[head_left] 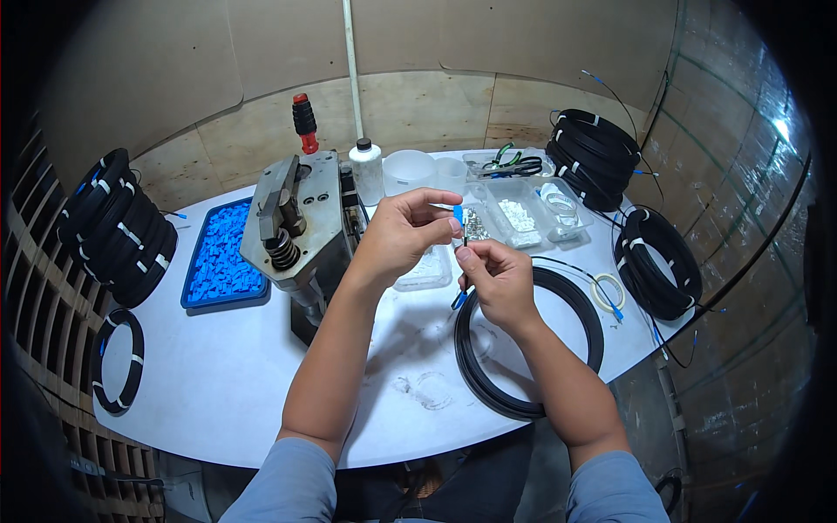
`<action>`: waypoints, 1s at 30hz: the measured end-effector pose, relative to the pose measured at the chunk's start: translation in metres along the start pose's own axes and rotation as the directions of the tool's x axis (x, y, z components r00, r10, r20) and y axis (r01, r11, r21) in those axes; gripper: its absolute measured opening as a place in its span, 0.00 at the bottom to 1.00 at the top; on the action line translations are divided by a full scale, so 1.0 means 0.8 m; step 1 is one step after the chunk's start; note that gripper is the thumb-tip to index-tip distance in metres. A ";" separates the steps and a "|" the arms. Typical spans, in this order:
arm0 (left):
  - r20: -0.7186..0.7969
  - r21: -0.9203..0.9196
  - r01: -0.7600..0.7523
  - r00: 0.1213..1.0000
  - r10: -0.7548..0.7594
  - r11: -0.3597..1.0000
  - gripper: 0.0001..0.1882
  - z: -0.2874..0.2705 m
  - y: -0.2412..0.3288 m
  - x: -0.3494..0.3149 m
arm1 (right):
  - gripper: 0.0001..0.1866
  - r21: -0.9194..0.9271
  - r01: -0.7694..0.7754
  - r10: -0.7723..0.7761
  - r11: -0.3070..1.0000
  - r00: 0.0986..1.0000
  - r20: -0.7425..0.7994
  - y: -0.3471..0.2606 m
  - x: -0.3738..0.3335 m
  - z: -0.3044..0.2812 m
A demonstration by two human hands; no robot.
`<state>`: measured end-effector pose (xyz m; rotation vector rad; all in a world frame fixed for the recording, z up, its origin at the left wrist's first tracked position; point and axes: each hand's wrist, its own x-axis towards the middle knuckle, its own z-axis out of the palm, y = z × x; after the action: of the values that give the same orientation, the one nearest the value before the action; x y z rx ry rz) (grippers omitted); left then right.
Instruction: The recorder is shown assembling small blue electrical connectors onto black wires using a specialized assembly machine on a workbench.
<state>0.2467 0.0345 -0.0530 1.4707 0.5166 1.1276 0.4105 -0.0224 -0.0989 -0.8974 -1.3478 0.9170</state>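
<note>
Head view, and both bare hands are up over the desk [261, 383], close together and busy: the left hand [399, 235] pinches a small blue plug [458, 213] between thumb and fingertips, while the right hand [499, 283], just below it and to the right, grips the thin black cable [466, 247] under that plug, fingers curled in. So the plug sits right up in the fingers, above the desk, between the metal press [301, 218] and the clear boxes [516, 228] of small white parts. Below the right hand, another blue end [459, 300] shows beside the big black coil [466, 353], which lies flat on the desk and passes beneath the right forearm. Over on the left, a blue tray [227, 304] brims with small blue pieces [228, 248], right by the press, with a stack of tied black coils [122, 231] farther left. Across at the right, more coils [595, 157] stand piled, and a cream tape roll [596, 292] lies near the big coil.
</note>
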 end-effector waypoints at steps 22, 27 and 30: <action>-0.053 0.128 -0.192 0.978 0.200 0.973 0.10 0.005 -0.005 0.001 | 0.10 0.008 -0.002 0.002 1.000 1.000 0.004 -0.002 -0.001 0.001; -0.059 0.347 -0.300 0.938 0.340 0.888 0.11 0.009 -0.005 0.003 | 0.10 0.011 -0.005 0.005 1.000 1.000 -0.005 -0.003 0.000 -0.001; -0.051 0.441 -0.331 0.919 0.391 0.834 0.12 0.009 -0.004 0.002 | 0.10 0.016 -0.004 0.004 1.000 1.000 -0.003 -0.003 0.000 0.000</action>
<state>0.2545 0.0330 -0.0546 1.9371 0.6256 1.4921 0.4108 -0.0234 -0.0964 -0.8889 -1.3350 0.9283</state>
